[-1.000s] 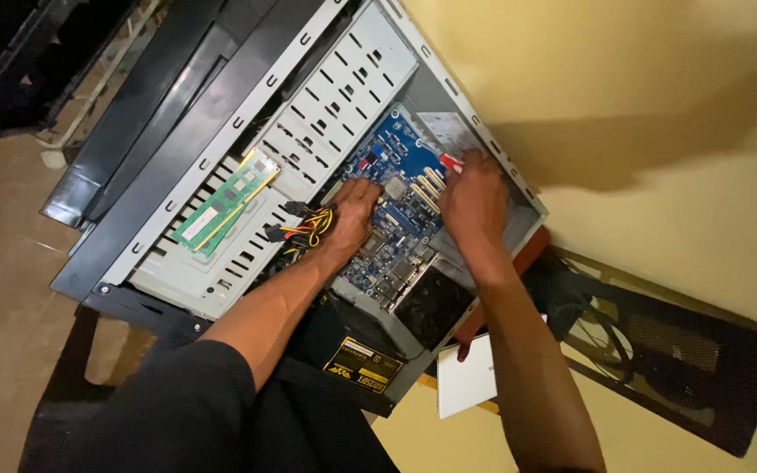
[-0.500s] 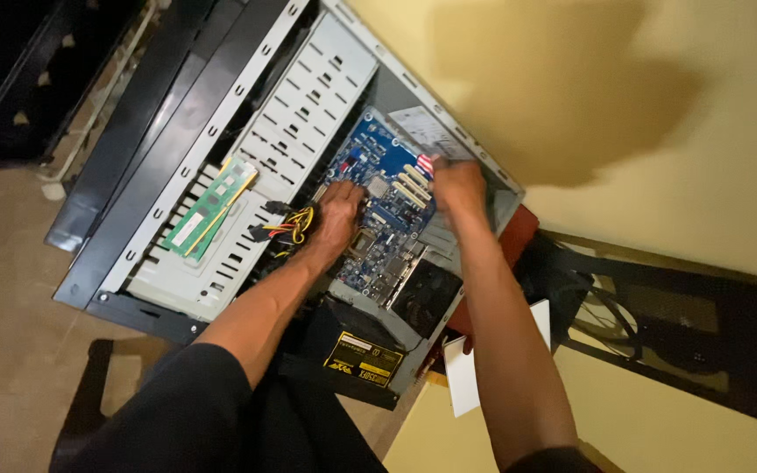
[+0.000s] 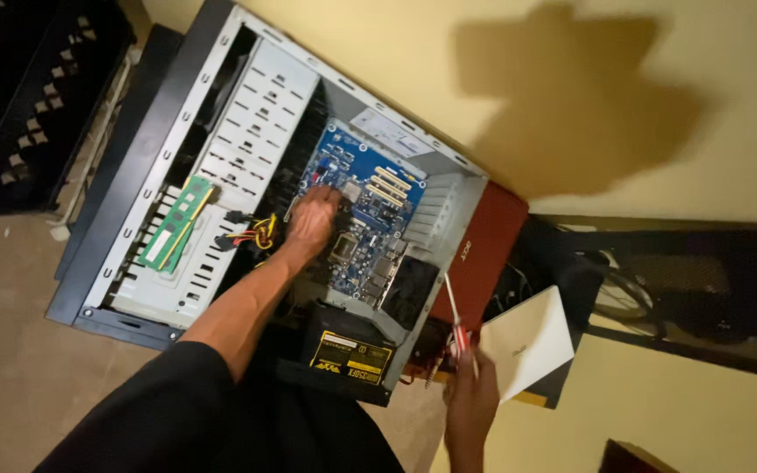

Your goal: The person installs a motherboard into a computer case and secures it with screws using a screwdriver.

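Note:
An open grey computer case lies on its side with a blue motherboard inside. My left hand rests on the left part of the motherboard, fingers curled down onto it; whether it grips anything is hidden. My right hand is outside the case at the lower right, closed around a red-handled screwdriver whose shaft points up toward the case edge.
Two green memory sticks lie on the drive cage. A black power supply sits at the case's near end, with yellow and red cables beside it. A red panel, a white booklet and a black side panel lie to the right.
My right hand has left the motherboard and pulled back out of the case to the lower right, now holding the screwdriver. The left hand stays on the board. The view has shifted.

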